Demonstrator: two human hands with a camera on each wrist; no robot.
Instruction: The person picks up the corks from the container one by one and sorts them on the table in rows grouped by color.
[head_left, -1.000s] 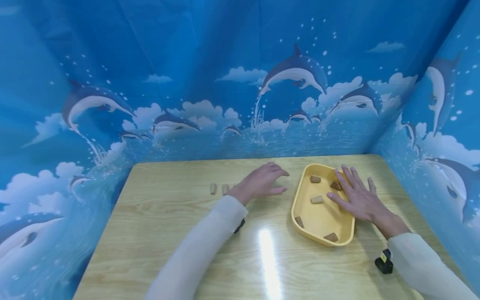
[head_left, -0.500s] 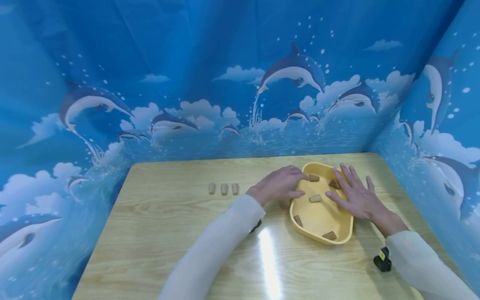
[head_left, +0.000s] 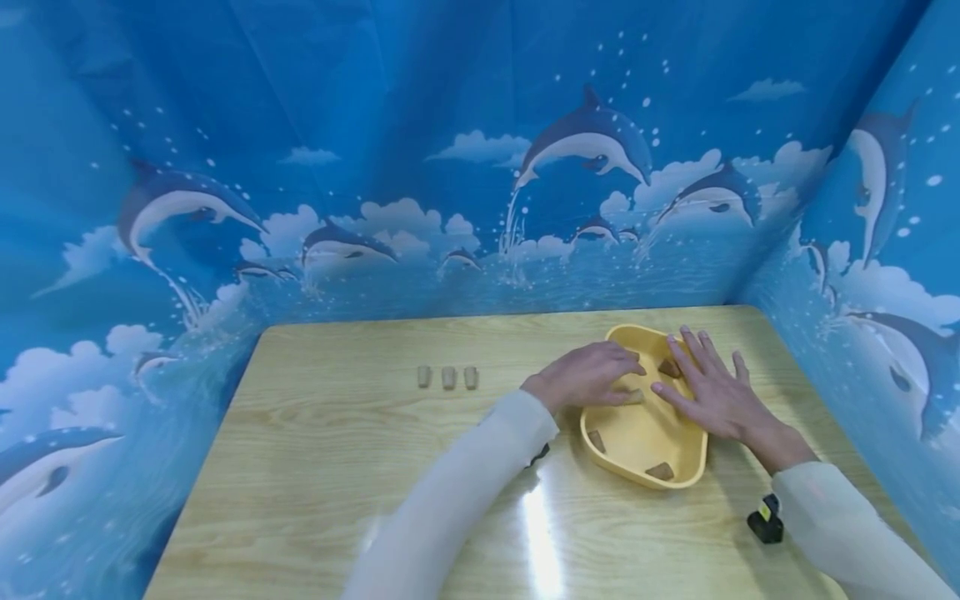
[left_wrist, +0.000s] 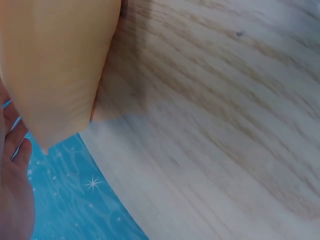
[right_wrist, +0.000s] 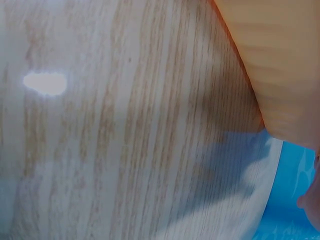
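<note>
A yellow tray [head_left: 645, 454] stands on the right half of the table, with several small tapered cork-like pieces in it. My left hand [head_left: 588, 375] reaches over its left rim, fingers and thumb apart. The thumb tip is right at a pale piece [head_left: 634, 397]; the fingers partly cover a brown piece [head_left: 632, 354]. Spread fingers of my right hand [head_left: 716, 400] rest over the right rim, near another brown piece [head_left: 669, 367]. Both wrist views show the tray's outer wall [left_wrist: 60, 65], with part of the left hand [left_wrist: 15, 195] and the right hand [right_wrist: 312, 197] at the edges.
Three pale tapered pieces [head_left: 448, 377] stand in a row on the wooden table [head_left: 315, 467], left of the tray. Two brown pieces lie near the tray's front, one at its left wall [head_left: 597, 441], one at right [head_left: 660, 472]. A dolphin-print curtain [head_left: 450, 167] surrounds the table.
My left hand has moved right from the table beside the row, across the tray's left rim and over the pieces inside. The row's third piece has come into sight. The right hand stays in place.
</note>
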